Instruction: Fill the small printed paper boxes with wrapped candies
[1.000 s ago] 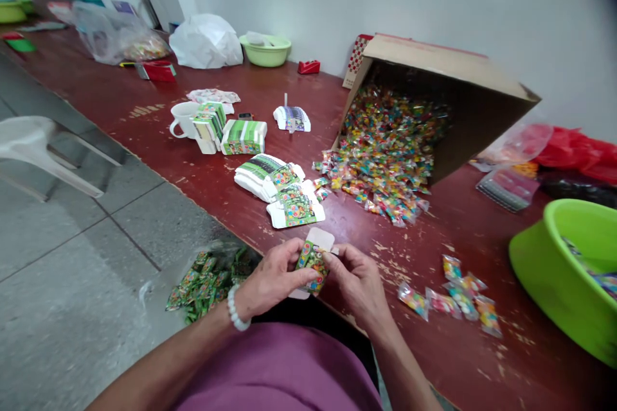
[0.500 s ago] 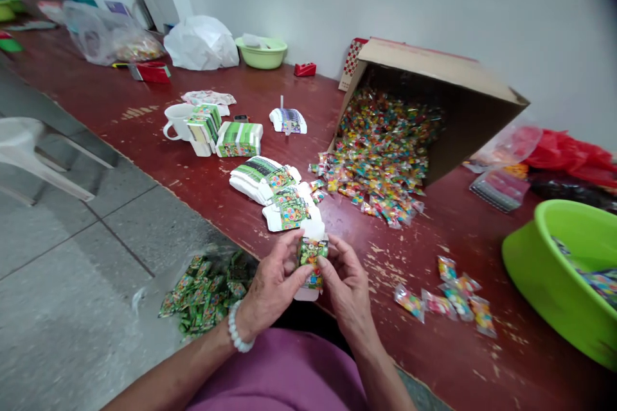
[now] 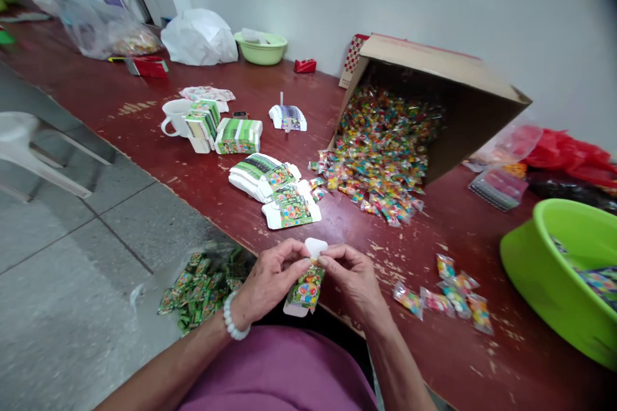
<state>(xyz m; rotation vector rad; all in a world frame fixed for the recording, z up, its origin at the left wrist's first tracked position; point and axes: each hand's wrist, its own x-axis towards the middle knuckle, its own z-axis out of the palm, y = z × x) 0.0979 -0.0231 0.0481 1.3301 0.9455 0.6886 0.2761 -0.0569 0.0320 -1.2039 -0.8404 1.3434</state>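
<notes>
Between my hands, at the table's front edge, is a small green printed candy box [image 3: 306, 287] with a white flap standing up at its far end and another at its near end. My left hand [image 3: 276, 279] grips its left side near the top, thumb on the printed face. With thumb and fingers pinched, my right hand [image 3: 354, 279] holds the upper right corner by the flap. Just beyond lie flattened green box blanks [image 3: 292, 209] and a fanned stack of blanks [image 3: 258, 176]. Whether anything is inside the box is hidden.
A tipped cardboard carton [image 3: 438, 58] spills wrapped candies [image 3: 380, 160] onto the red table [image 3: 202, 196]. Several loose candy packets [image 3: 454, 298] lie right, beside a green basin [image 3: 540, 270]. A white mug [image 3: 176, 117] stands left; filled green boxes or packets [image 3: 202, 289] sit in a bag below.
The box has tilted, its near end swinging left. Both hands have shifted their grip to its far end by the flap, with the right hand's fingers now pinched there.
</notes>
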